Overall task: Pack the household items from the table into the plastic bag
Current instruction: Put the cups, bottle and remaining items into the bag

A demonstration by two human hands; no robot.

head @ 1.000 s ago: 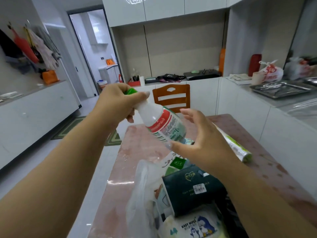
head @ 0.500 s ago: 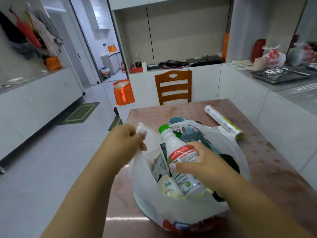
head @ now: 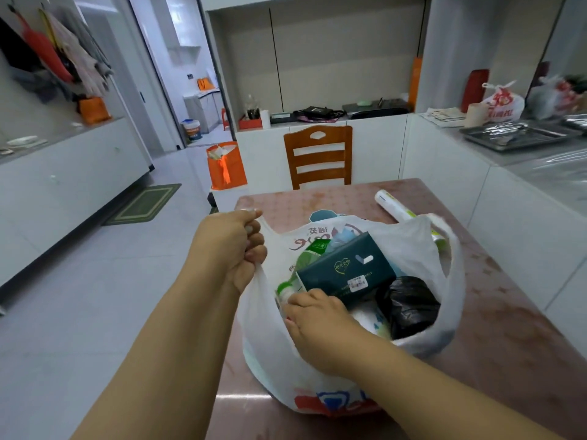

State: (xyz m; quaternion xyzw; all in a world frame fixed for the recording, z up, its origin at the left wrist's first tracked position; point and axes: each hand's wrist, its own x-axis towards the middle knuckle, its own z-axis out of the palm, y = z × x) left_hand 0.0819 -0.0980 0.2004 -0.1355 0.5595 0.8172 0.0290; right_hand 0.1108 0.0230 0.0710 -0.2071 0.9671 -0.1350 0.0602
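A white plastic bag [head: 273, 350] stands open on the pink patterned table [head: 508, 344]. My left hand [head: 232, 246] grips the bag's left handle and holds it up. My right hand [head: 317, 325] is inside the bag, curled round the white bottle with a green cap [head: 287, 289], which is mostly sunk among the other things. A dark green tissue pack [head: 346, 268] and a black bundle [head: 409, 300] lie in the bag too. A white roll with a green end [head: 394, 206] lies on the table behind the bag.
A wooden chair [head: 317, 157] stands at the table's far end. An orange bag [head: 225, 166] sits on the floor to the left of it. White counters run along the right and left, with a metal tray [head: 517, 134] on the right one.
The bottle has gone down deeper into the bag in my right hand. My left hand keeps hold of the handle and has lifted it. The view has tilted down.
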